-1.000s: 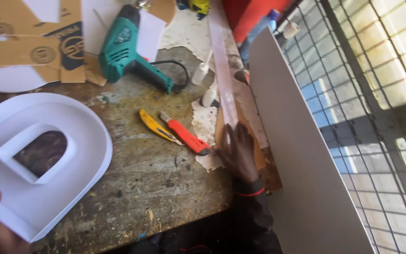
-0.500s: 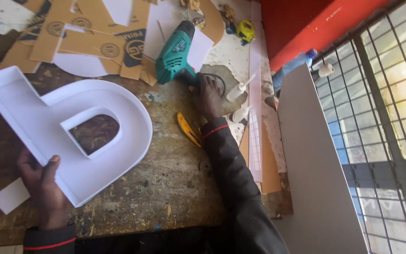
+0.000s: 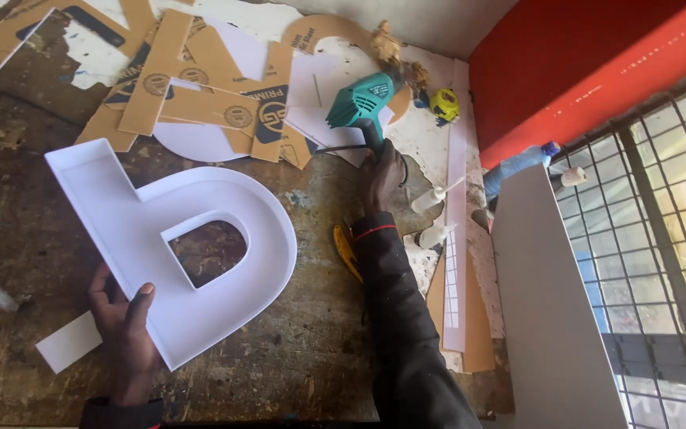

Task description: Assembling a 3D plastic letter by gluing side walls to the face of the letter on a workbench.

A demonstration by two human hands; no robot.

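Teal plastic heat gun (image 3: 359, 102) lies at the far side of our stained wooden bench (image 3: 311, 349), handle toward us. Head view: our right hand (image 3: 383, 176) is wrapped around that handle. Our left hand (image 3: 125, 322) clamps the near edge of the white moulded letter tray (image 3: 192, 262), well left of the gun.

The person's left hand (image 3: 125, 334) grips the lower edge of a large white tray-like letter shape (image 3: 176, 238), thumb over its rim, which lies flat on the worn bench (image 3: 319, 349). The right hand (image 3: 381, 176) is wrapped around the handle of a teal heat gun (image 3: 359, 103), whose body points toward 11 o'clock. Brown cardboard strips (image 3: 176, 87) lie scattered at 12 o'clock of the letter. A yellow utility knife (image 3: 346, 253) shows just beside the right sleeve, at its 9 o'clock. A small white card (image 3: 69, 342) lies at 9 o'clock of the left hand.
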